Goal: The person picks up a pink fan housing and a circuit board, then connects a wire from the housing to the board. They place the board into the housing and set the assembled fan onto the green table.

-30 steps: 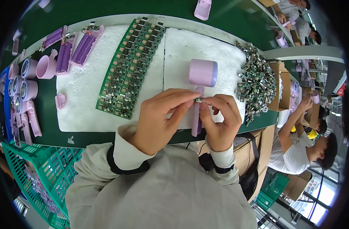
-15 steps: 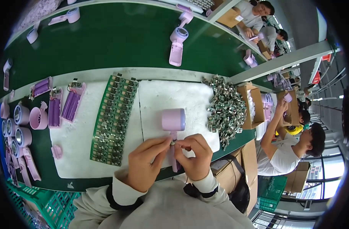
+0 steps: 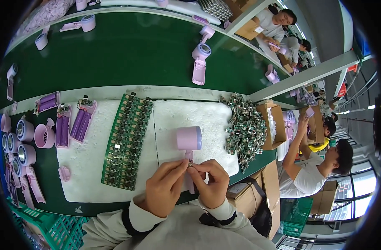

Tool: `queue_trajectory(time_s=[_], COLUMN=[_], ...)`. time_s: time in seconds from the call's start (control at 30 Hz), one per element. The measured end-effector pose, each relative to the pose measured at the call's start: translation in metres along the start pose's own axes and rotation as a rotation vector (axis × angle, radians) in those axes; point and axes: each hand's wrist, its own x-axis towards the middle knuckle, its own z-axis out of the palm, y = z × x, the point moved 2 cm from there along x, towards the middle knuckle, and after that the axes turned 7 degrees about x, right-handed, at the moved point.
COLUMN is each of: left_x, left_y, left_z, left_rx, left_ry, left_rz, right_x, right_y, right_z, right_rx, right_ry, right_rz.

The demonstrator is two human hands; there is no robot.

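Observation:
A lilac handheld fan (image 3: 188, 138) lies on the white foam sheet, its round head away from me and its narrow handle toward me. Over the handle, my left hand (image 3: 165, 189) pinches thumb and fingertips together. My right hand (image 3: 210, 183) meets it there, also closed in a pinch. Between the fingertips sits a tiny part that looks like a small circuit board (image 3: 190, 165); the fingers cover most of it. Left of my hands is a large green panel of circuit boards (image 3: 128, 143). A heap of loose small boards (image 3: 245, 129) lies to the right.
Lilac handle shells with purple battery cells (image 3: 82, 123) and several fan heads (image 3: 26, 154) sit at left. Beyond a pale rail, a green belt (image 3: 115, 54) carries fan parts. A cardboard box (image 3: 270, 125) stands right; a co-worker (image 3: 305, 177) works beyond it.
The view has tilted, so the bench appears lower in the picture. My hands stay pinched together over the fan's handle. Fan parts on the belt have shifted slightly right.

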Motion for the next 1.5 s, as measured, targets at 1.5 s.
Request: queue_trajectory(time_s=[1.5], left_x=[0.316], left_y=[-0.062], left_z=[0.162], left_rx=[1.101], left_ry=[-0.424], left_rz=[-0.273], right_x=[0.166], right_y=[0.101], right_z=[-0.137], right_rx=[0.293], right_ry=[0.082], right_rz=[-0.281])
